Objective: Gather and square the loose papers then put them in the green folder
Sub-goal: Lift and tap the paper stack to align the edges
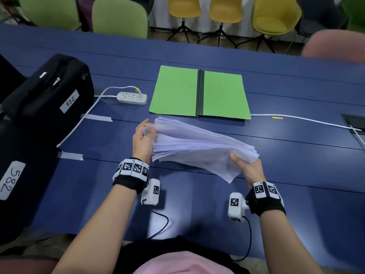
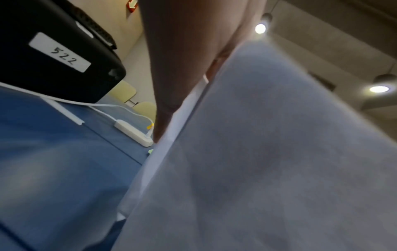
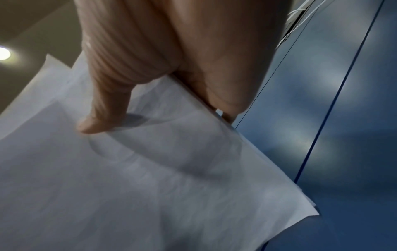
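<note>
A thick stack of white papers hangs in the air above the blue table, its edges fanned and uneven. My left hand grips the stack's far left end, thumb on top. My right hand grips the near right corner, thumb on top and fingers underneath. One sheet droops below the stack near the right hand. The left wrist view shows the papers from below. In the right wrist view my thumb presses the papers. The green folder lies open and flat just beyond the stack.
A white power strip with its cable lies left of the folder. Two black cases labelled 522 and 582 stand at the left. A white cable runs right to a table hatch. Chairs line the far side.
</note>
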`<state>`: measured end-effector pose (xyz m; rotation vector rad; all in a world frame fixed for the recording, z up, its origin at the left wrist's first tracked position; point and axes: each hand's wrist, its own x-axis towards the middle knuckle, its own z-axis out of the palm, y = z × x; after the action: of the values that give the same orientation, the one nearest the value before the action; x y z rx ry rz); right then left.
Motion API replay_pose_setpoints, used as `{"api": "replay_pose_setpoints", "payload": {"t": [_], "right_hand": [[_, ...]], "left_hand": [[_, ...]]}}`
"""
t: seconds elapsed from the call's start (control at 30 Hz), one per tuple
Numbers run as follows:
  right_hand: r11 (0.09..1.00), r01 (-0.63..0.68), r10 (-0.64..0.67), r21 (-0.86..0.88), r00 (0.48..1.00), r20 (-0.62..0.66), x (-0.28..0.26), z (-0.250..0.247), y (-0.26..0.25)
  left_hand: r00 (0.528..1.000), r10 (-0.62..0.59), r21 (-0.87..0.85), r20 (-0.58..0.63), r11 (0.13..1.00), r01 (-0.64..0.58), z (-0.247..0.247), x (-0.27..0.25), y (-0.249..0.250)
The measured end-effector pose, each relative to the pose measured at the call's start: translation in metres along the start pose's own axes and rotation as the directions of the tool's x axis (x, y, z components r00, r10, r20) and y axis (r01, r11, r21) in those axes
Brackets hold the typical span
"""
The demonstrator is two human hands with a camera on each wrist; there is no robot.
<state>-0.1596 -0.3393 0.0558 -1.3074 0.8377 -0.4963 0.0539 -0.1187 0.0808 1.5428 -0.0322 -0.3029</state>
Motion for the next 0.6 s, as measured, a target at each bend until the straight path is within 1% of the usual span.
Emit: {"api": "replay_pose_setpoints", "payload": {"t": [0.07,0.13,0.17,0.27,0.33,0.4,0.47,0.5,0.57,0.6], "right_hand": [[1.000,0.003,-0.003,-0.001,1.000,-0.001,0.000,0.000,-0.001],[1.000,0.007,-0.007,-0.001,1.000,-0.004,0.000,0.000,-0.002],[1.000,0.005,-0.005,-0.002,1.000,-0.008,0.000,0.000,-0.003],[1.000,-0.001,0.001,0.000,1.000,-0.019,0.000,0.002,-0.003],[1.000,-0.003,0.003,0.003,0.999,-0.032,-0.002,0.003,-0.003],[1.000,-0.007,0.007,-0.006,0.999,-0.051,-0.001,0.003,-0.003],[1.000,-0.018,0.016,-0.022,0.997,-0.072,0.000,0.004,-0.005],[0.999,-0.020,0.017,-0.036,0.997,-0.081,0.002,0.004,-0.005],[0.998,-0.014,0.008,-0.061,0.996,-0.091,0.003,0.005,-0.007],[0.998,-0.006,-0.001,-0.064,0.995,-0.099,0.004,0.006,-0.008]], "left_hand": [[0.998,-0.001,-0.014,0.055,1.000,0.002,0.004,-0.005,0.001],[0.991,0.028,-0.089,0.130,0.996,-0.016,0.009,-0.013,0.004],[0.985,0.037,-0.098,0.166,0.995,-0.021,0.010,-0.014,0.005],[0.954,0.022,0.016,0.298,0.999,-0.028,0.010,-0.011,0.005],[0.911,-0.008,0.115,0.413,0.992,-0.043,0.005,-0.005,0.005],[0.837,-0.071,0.213,0.542,0.975,-0.056,0.000,0.000,0.007],[0.771,-0.154,0.350,0.617,0.932,-0.094,-0.006,0.003,0.009],[0.753,-0.186,0.418,0.632,0.899,-0.129,-0.008,0.004,0.009],[0.743,-0.220,0.517,0.632,0.835,-0.192,-0.011,0.004,0.010],[0.738,-0.228,0.539,0.636,0.815,-0.213,-0.013,0.004,0.011]]}}
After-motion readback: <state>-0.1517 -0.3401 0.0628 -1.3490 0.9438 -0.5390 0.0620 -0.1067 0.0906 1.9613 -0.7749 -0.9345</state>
